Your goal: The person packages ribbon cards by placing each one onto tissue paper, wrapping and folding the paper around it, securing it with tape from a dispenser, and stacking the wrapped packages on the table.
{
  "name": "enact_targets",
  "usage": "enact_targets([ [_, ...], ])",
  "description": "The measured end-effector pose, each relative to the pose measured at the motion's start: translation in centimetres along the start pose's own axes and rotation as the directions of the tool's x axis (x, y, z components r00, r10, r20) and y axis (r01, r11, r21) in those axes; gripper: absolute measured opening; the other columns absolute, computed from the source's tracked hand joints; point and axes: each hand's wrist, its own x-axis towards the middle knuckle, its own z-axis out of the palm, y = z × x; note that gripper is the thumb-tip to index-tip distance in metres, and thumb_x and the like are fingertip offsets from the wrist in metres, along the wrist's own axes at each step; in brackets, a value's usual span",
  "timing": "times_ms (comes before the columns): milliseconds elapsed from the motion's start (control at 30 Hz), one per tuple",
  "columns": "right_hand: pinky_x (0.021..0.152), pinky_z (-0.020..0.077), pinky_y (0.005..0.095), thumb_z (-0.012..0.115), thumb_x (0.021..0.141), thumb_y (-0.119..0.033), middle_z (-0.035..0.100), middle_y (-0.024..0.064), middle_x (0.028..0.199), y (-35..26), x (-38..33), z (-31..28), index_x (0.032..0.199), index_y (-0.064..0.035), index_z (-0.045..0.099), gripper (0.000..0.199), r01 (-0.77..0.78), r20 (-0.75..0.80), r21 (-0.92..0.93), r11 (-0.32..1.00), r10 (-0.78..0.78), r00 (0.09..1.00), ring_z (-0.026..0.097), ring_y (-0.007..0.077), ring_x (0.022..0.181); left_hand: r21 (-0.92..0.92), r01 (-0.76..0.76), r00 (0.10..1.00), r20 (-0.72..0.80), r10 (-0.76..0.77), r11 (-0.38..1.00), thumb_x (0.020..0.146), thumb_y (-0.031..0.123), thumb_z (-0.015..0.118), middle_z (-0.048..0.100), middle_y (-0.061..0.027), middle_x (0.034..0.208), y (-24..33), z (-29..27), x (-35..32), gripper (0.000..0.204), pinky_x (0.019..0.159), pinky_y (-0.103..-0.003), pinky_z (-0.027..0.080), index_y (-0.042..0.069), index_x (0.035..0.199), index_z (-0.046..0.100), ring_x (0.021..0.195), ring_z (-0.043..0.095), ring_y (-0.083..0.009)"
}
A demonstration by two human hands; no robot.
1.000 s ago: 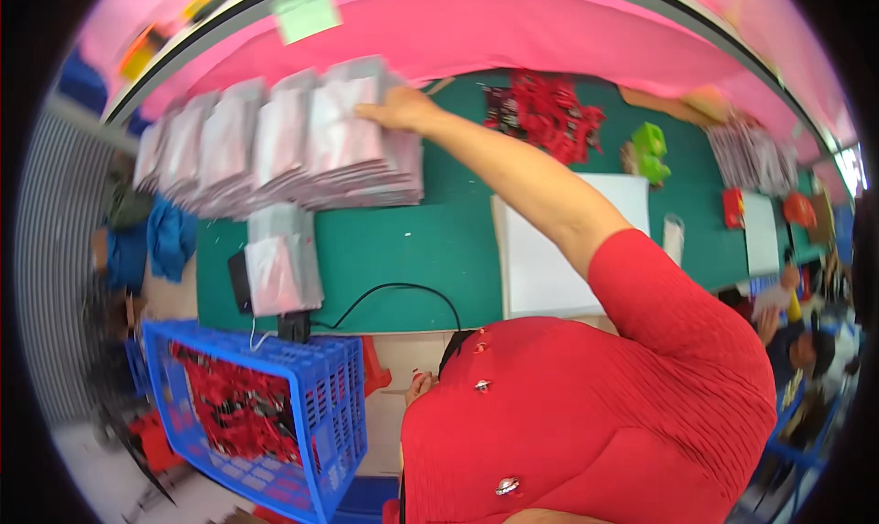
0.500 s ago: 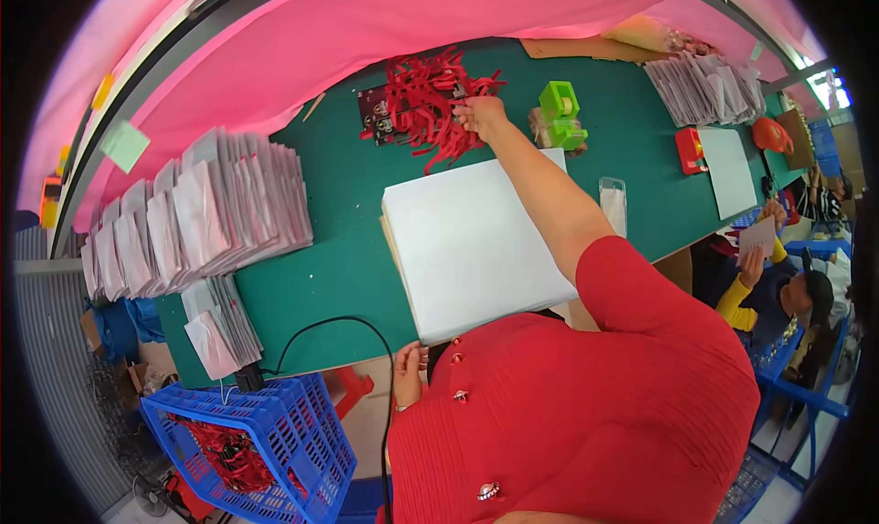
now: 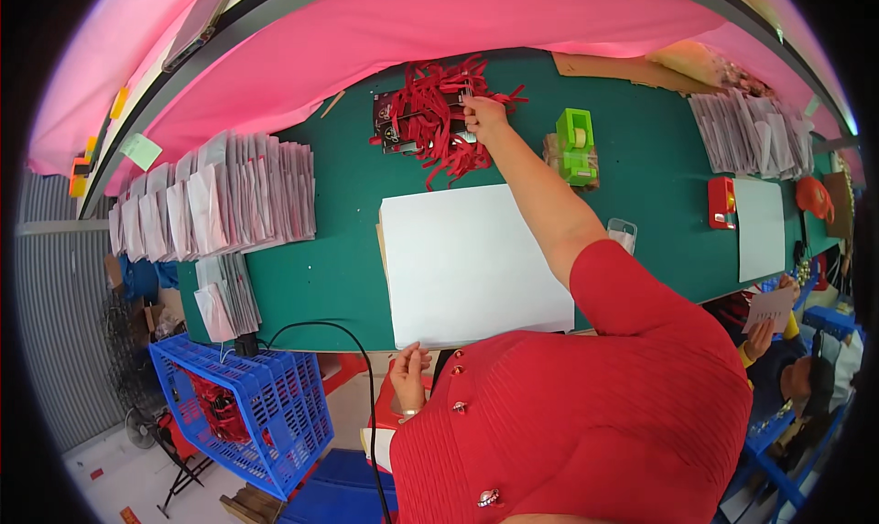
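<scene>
My right arm stretches over the table to a heap of red ribbons lying on dark printed cards. At the heap's right side my right hand is closed, fingertips pinched together among the ribbons. What sits between them is too small to make out. My left hand hangs just off the table's near edge, by the corner of a white paper stack. Its fingers are loosely bent and apart, with nothing visible in them. The paper stack lies flat in front of me, under my right forearm.
Rows of filled pale packets stand at the left, with a smaller bundle nearer. A green tape dispenser is right of the ribbons. More packets stand far right. A blue crate and black cable are beside me.
My view has shifted slightly, so the table appears moved. My right hand stays at the ribbon heap. The left hand remains by the table edge, its fingers a little more raised.
</scene>
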Motion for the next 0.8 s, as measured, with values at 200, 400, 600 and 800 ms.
enact_targets([
  [200,0.040,0.0284,0.0234,0.061,0.091,-0.016,0.049,0.0006,0.062,0.7,-8.5,-1.9,0.085,-0.0090,0.055,0.011,0.093,0.344,0.256,0.962,-0.180,0.921,0.041,0.0088,0.046,0.083,-0.351,0.935,0.073,0.346,0.933,0.097,0.021,0.053,0.064,-0.0058,0.090,6.5,5.9,5.4,0.029,0.066,-0.024,0.046,-0.003,0.111,0.061,0.075,0.058,-0.0117],
  [400,0.042,0.0280,0.0222,0.060,0.093,-0.018,0.049,0.0007,0.063,6.6,-20.5,-3.3,0.088,-0.0112,0.053,0.011,-0.045,0.356,0.322,0.946,-0.077,0.931,0.040,0.0089,0.048,-0.155,-0.614,0.786,-0.207,0.582,0.774,0.096,0.031,0.053,0.059,-0.0048,0.105,19.5,8.1,10.1,0.035,0.071,-0.028,0.045,0.002,0.113,0.060,0.091,0.054,-0.0128],
  [600,0.042,0.0275,0.0221,0.060,0.093,-0.018,0.048,-0.0001,0.063,11.4,-28.0,-4.6,0.081,-0.0105,0.053,0.015,0.031,0.297,0.237,0.971,-0.103,0.949,0.040,0.0078,0.051,0.058,-0.551,0.815,0.252,0.522,0.833,0.087,0.013,0.067,0.065,0.0016,0.077,23.2,6.7,10.7,0.020,0.058,-0.019,0.040,0.000,0.101,0.062,0.065,0.055,-0.0039],
  [800,0.047,0.0364,0.0220,0.065,0.089,-0.018,0.054,0.0000,0.066,11.4,-30.3,-7.3,0.084,-0.0060,0.061,0.013,0.142,0.233,-0.244,0.960,-0.084,0.969,0.048,0.0083,0.054,-0.055,-0.752,0.612,0.309,0.728,0.656,0.090,0.005,0.061,0.063,0.0002,0.077,22.2,5.6,8.1,0.012,0.060,-0.019,0.041,-0.003,0.098,0.061,0.067,0.053,-0.0029],
])
